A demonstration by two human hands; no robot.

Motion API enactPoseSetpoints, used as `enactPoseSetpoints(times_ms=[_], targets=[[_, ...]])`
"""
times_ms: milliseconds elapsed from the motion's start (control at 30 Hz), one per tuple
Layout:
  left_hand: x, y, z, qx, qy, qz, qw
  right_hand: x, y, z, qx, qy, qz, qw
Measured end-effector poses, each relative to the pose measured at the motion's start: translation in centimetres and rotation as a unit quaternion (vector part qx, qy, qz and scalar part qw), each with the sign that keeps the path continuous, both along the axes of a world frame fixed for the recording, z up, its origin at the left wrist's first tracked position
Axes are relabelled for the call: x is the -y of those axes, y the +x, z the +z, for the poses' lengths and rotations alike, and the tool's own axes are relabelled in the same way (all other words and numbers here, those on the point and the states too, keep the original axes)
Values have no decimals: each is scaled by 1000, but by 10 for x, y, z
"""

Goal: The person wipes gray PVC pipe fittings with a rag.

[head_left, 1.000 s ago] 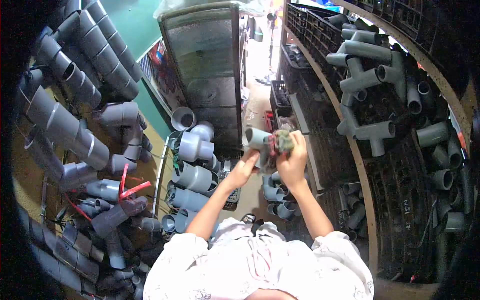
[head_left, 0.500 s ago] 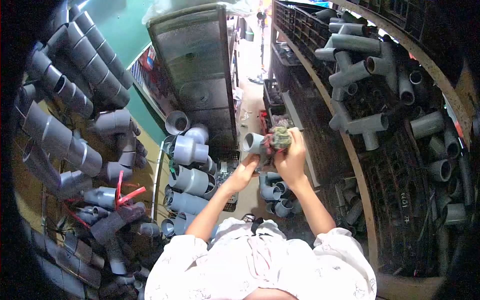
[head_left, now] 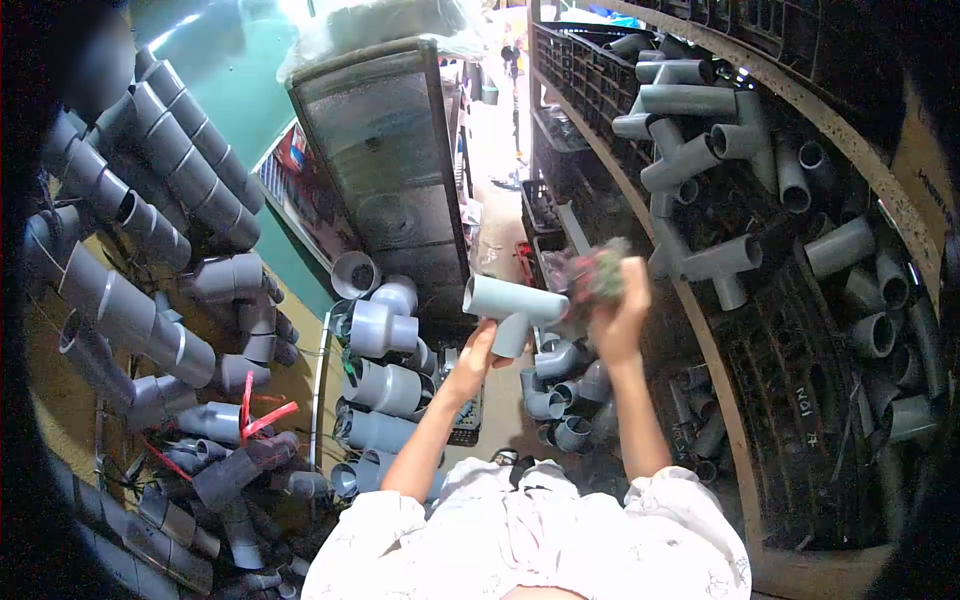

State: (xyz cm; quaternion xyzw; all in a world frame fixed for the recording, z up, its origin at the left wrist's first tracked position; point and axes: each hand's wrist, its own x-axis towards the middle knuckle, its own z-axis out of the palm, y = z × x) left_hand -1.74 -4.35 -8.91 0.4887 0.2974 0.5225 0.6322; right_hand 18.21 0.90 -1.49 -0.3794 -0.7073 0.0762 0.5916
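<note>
A grey plastic pipe tee (head_left: 517,301) is held up in front of me, its long run lying sideways and its branch pointing down. My left hand (head_left: 474,366) grips it from below, near the branch. My right hand (head_left: 622,312) is closed around a bunched red and green cloth (head_left: 598,277), just off the tee's right end. The cloth and fingers are blurred by motion. Part of the tee's underside is hidden behind my left fingers.
Stacked grey pipe fittings (head_left: 384,388) stand left of the aisle, with more elbows (head_left: 545,392) on the floor. Further fittings (head_left: 160,320) line the left wall. At right, a rack (head_left: 690,300) holds black crates and several tees (head_left: 722,258). A dark framed panel (head_left: 380,150) leans ahead.
My right hand has moved right with the cloth, away from the tee, which now shows fully. The tee has turned in my left hand. The view has shifted slightly.
</note>
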Motion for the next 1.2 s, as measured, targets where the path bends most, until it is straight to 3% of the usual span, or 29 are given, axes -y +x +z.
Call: enactPoseSetpoints(times_ms=[33, 67, 133, 167, 200, 267, 333, 367, 433, 467, 500, 533, 667, 733, 867, 933, 1033, 1100, 1167, 1200], targets=[[-1, -1, 4, 32, 21, -56, 998, -5, 4, -6, -150, -43, 61, 986], [1, 1, 9, 57, 6, -49, 997, -9, 6, -9, -296, -84, 121, 944], [9, 10, 22, 108, -23, -35, 993, -7, 19, -9, -296, -153, 180, 926], [8, 10, 24, 108, -17, -47, 993, -1, 14, -18, -372, -241, 182, 878], [7, 10, 27, 108, -11, -59, 992, 7, 13, -20, -384, -310, 267, 828], [6, 13, 27, 100, -19, -71, 992, 17, 1, -30, -340, -337, 318, 819], [8, 17, 25, 79, -47, -70, 993, 22, -9, -42, -361, -356, 324, 798], [10, 17, 27, 81, -63, -75, 992, 16, -9, -54, -410, -430, 290, 750], [7, 8, 18, -55, -29, -72, 995, 7, -2, -64, -301, -385, 283, 825], [5, 3, 15, -122, -11, -70, 990, 17, -6, -26, -311, -431, 262, 805], [4, 0, 20, -208, 3, -42, 977, 23, -8, -8, -288, -437, 217, 824], [0, -13, 20, -277, -17, -86, 957, 19, -3, -10, -268, -440, 215, 830], [-2, -33, 48, -129, 131, 55, 981, 14, 3, -6, -250, -360, 212, 873], [-5, -37, 58, -149, 116, 102, 977, 14, 2, 0, -228, -345, 215, 885], [-9, -12, 87, -375, 212, 71, 900, 16, -18, 15, -177, -343, 252, 887], [-3, 2, 92, -340, 176, 125, 915, 19, -34, 18, -332, -298, 250, 859], [-5, 12, 75, -304, 171, 245, 904, 11, -37, 10, -383, -313, 223, 840], [-5, 15, 63, -264, 167, 313, 897, 10, -34, -2, -288, -323, 224, 873], [-6, 12, 55, -293, 179, 325, 881, 15, -33, -3, -155, -353, 204, 900], [-6, 11, 52, -307, 184, 332, 873, 15, -39, -19, -189, -303, 178, 917]])
